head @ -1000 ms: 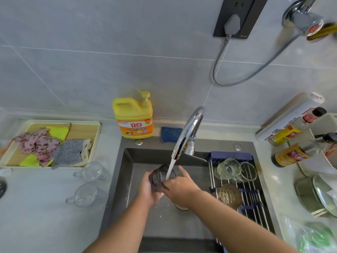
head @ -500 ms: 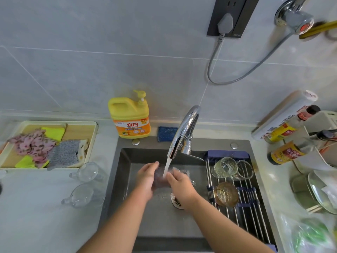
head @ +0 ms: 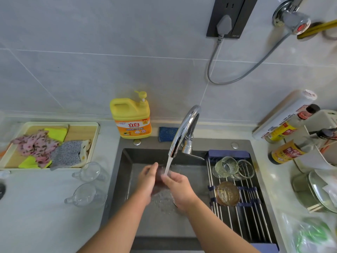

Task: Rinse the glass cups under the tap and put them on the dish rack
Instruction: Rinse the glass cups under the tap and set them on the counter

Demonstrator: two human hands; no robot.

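Two hands work one cup under running water. Left hand point(head: 147, 179) clasps the dark tinted glass cup point(head: 159, 179) from its 9 o'clock side, fingers bent round the wall, tips toward 12. Right hand point(head: 179, 189) closes over it from 3 o'clock, fingers curled across the near side, knuckles up. Cup mostly hidden and blurred between the palms; tilt cannot be told. It sits low in the grey steel sink point(head: 193, 178), right where the water stream point(head: 168, 166) from the curved chrome tap point(head: 184, 128) lands.

Judgement: rinse under way. Best done by turning the mouth to meet the stream, letting it fill, tipping out, both palms firm on the wet glass.

Forearms enter from 6 o'clock, wrists angled toward each other.

Steel-rod dish rack point(head: 235, 225) lies at 3 o'clock of the hands, three rinsed glass cups point(head: 226, 166) on it, free rods toward 5. Two clear handled glass cups point(head: 89, 171) wait on the pale counter point(head: 45, 207) at 9 o'clock.
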